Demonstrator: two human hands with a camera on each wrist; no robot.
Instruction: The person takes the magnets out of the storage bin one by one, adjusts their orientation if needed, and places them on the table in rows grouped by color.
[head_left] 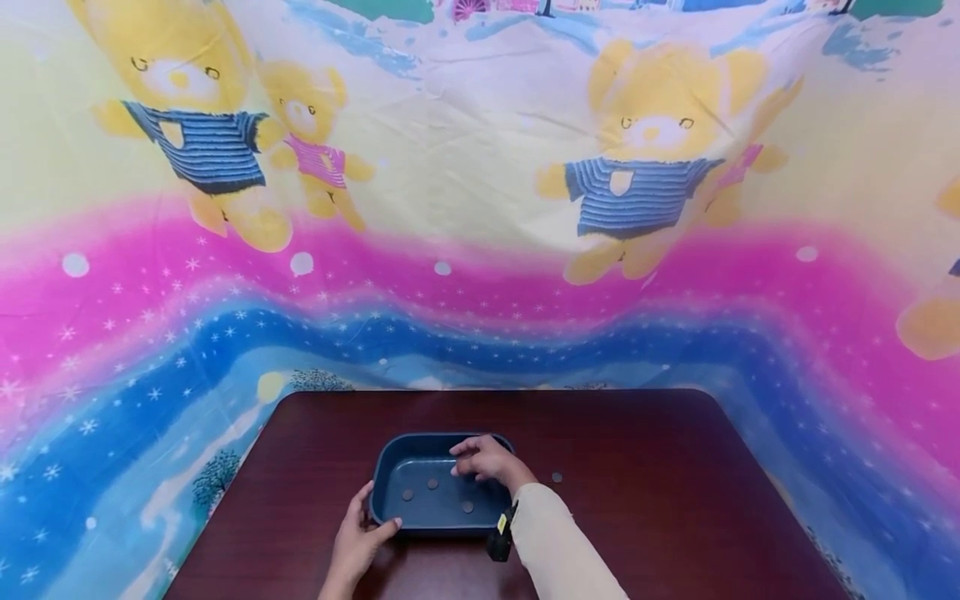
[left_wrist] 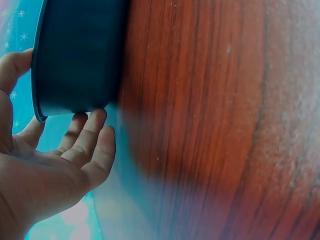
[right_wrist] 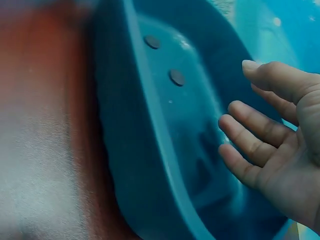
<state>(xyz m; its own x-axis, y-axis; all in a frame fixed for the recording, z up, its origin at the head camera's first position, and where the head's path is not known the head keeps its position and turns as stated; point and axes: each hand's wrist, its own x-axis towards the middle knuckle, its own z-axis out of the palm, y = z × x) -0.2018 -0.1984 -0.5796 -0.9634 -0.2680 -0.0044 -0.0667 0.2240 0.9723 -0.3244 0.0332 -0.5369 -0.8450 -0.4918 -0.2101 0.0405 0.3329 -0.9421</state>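
A dark blue rectangular basin [head_left: 442, 530] with rounded corners stands on the table. My left hand [head_left: 356, 537] grips its near left corner; in the left wrist view the thumb is at the rim and fingertips touch the outer wall [left_wrist: 77, 60]. Over the basin's right half hovers my right hand [head_left: 483, 461], fingers loosely bent and holding nothing. Inside the basin lie three small round coin-like discs, one to the left [head_left: 408, 495], one farther back [head_left: 432, 483] and one nearer the front [head_left: 468, 507]. The right wrist view shows two discs [right_wrist: 176, 77] on the basin floor.
Another coin-like disc [head_left: 557, 477] lies on the dark reddish-brown table [head_left: 660, 517], right of the basin. Behind the table hangs a cloth [head_left: 450, 333] printed with bears and snowflakes. A black wrist camera [head_left: 500, 537] sits on the right sleeve, overlapping the basin's near right corner.
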